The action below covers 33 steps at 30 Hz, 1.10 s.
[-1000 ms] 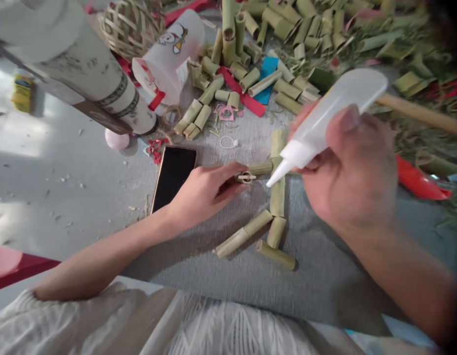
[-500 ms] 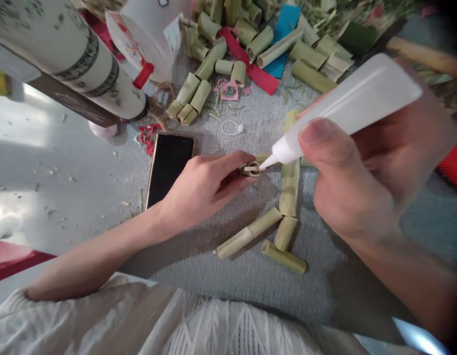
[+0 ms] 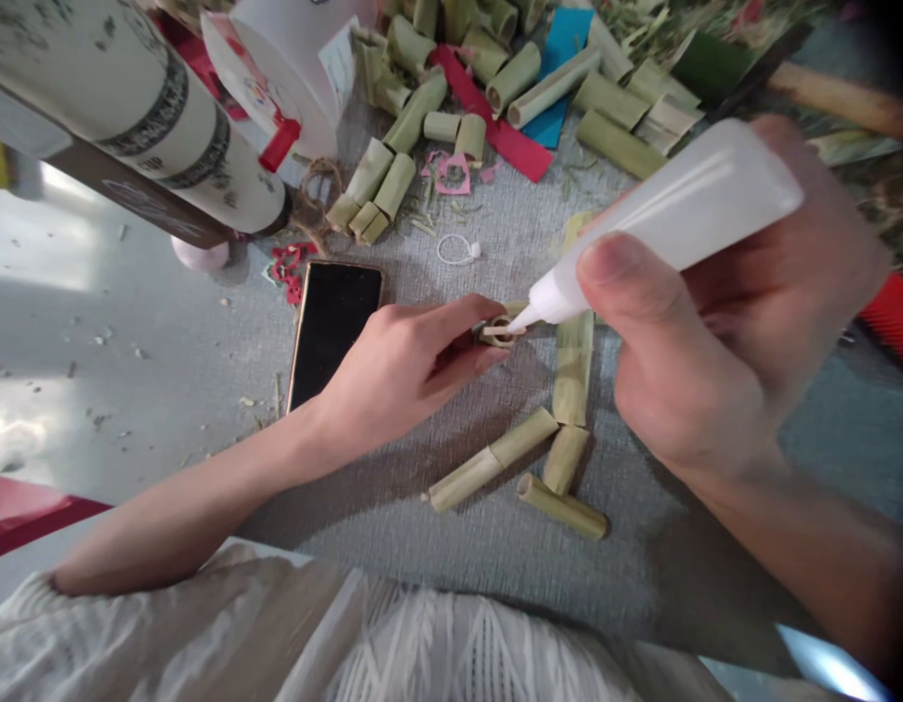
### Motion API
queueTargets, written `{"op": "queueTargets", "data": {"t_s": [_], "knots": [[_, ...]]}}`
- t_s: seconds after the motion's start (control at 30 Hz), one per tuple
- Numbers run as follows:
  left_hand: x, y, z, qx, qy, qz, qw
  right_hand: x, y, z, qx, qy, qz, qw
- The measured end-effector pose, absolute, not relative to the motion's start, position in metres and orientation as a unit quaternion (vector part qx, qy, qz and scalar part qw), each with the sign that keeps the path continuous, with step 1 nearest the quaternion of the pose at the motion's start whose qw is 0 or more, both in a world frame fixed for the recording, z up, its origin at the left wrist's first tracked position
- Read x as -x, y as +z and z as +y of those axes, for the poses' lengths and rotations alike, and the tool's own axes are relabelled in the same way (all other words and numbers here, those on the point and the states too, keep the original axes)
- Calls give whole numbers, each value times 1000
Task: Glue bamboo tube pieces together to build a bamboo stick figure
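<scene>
Between thumb and finger, my left hand [image 3: 400, 375] pinches a short bamboo tube [image 3: 488, 337], its ring-shaped end facing right with a thin stick across the opening. My right hand [image 3: 722, 322] is closed round a white squeeze glue bottle [image 3: 678, 214], tilted so its narrow nozzle tip meets or nearly meets the tube's end. Under the bottle, bamboo pieces [image 3: 572, 375] lie in a line, partly hidden by bottle and hand. Below them are a jointed bamboo length [image 3: 491, 460] and a short bamboo tube lying slantwise [image 3: 563, 507].
A phone [image 3: 334, 327] lies beside my left wrist. Cut bamboo pieces [image 3: 514, 78], a red strip [image 3: 521, 153] and a blue strip [image 3: 561, 58] are heaped at the back. A white plastic loop [image 3: 457, 250] lies mid-table. A patterned cylinder [image 3: 151, 107] stands at the left.
The glue bottle and my right hand have shifted slightly left, bringing the nozzle further over the tube's end. My left hand stays almost still.
</scene>
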<state>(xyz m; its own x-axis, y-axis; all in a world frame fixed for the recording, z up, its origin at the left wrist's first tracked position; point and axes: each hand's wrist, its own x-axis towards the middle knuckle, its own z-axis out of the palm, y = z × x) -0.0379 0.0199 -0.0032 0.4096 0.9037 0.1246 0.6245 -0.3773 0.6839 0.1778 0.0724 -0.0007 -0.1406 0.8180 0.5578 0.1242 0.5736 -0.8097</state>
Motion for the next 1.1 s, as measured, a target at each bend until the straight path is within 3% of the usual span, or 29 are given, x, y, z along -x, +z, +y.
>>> {"op": "queueTargets", "data": {"t_s": [1.1], "knots": [[39,-3,21,-799,241,482,266,-175,-1,67,378,273,-688,557]]}}
